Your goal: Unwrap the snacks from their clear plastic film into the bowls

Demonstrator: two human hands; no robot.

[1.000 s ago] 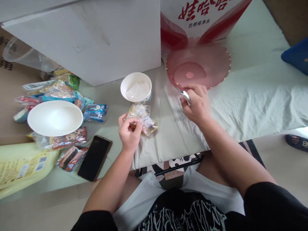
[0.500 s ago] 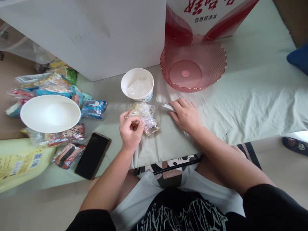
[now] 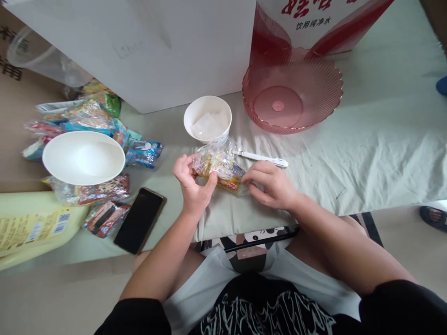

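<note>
A crinkled clear plastic snack packet with yellow and red print lies on the cloth between my hands. My left hand grips its left side, thumb on top and fingers behind. At the packet's right end, my right hand pinches the edge with thumb and fingers. Just beyond that hand a white utility knife rests on the cloth, its tip close to the packet. Behind the packet stands a white paper cup with a pale, translucent piece inside.
A pink ribbed bowl stands at the back against a red and white carton. To the left are a white bowl, several wrapped snacks, a phone and a yellow container. A large white box stands behind.
My right hand has let go of the utility knife, now lying on the cloth, and has taken the packet's right end. The packet has been turned, showing its yellow print.
</note>
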